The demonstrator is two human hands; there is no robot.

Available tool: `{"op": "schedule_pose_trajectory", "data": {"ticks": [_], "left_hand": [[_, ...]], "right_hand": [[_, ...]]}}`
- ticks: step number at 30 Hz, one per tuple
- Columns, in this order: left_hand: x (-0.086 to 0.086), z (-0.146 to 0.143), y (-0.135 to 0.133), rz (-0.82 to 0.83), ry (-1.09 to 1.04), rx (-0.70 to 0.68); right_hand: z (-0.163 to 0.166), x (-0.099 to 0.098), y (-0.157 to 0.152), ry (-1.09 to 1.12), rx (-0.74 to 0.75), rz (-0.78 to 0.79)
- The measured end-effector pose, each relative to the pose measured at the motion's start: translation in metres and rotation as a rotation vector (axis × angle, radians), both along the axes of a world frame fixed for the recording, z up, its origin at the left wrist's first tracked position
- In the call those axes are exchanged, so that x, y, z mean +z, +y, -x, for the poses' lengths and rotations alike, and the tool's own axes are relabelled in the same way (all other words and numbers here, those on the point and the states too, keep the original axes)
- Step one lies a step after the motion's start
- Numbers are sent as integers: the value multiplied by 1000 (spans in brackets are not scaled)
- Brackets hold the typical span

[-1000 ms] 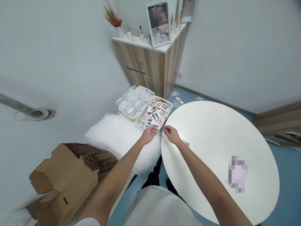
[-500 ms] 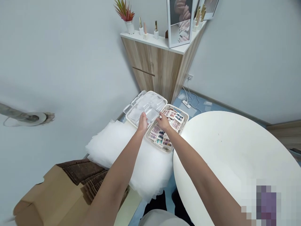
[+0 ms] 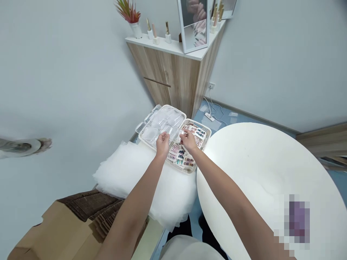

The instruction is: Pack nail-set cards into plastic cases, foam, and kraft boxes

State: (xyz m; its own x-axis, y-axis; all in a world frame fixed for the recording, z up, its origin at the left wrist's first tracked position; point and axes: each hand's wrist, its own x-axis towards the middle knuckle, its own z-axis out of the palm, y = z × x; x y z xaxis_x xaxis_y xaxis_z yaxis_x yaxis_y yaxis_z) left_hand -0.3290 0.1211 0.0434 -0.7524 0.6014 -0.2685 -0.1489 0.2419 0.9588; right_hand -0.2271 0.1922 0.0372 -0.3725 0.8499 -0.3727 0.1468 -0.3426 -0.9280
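Observation:
My left hand [image 3: 162, 144] and my right hand [image 3: 189, 141] are both closed on a clear plastic case [image 3: 174, 133], one at each side of it. The case is see-through, so its edges are hard to make out. Under and behind it stands a white basket [image 3: 140, 138] heaped with similar clear cases [image 3: 159, 121]. To its right, beneath my right hand, a second white basket [image 3: 208, 134] contains several cards of press-on nails [image 3: 188, 161] in pink, dark blue, teal and purple. My right wrist covers part of those cards.
Both baskets rest by a pile of white, filmy sheets [image 3: 119, 173]. On the right is a round white table [image 3: 244, 162] with a blurred purple patch. Cardboard [image 3: 51, 224] lies at lower left. A wooden cabinet [image 3: 173, 79] bears bottles and a picture frame. A power strip [image 3: 209, 116] lies on the floor.
My hands have drawn slightly toward me with the clear case between them, and it now overlaps the card basket's edge. The whole view has shifted a little.

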Motion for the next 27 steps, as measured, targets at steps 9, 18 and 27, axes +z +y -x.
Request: {"op": "schedule_pose_trajectory", "data": {"ticks": [9,18,27], "left_hand": [[17,-143,-37,8,-421,-488],[7,-309,-102,132,-632,-919],[6,-403,-141,71,-474,-1111]], "right_hand": [[-191,34,-59,-110,-35,-155],[-388,52,-158,-569,241,-611],[-477,49,-189,-673,441,-667]]}}
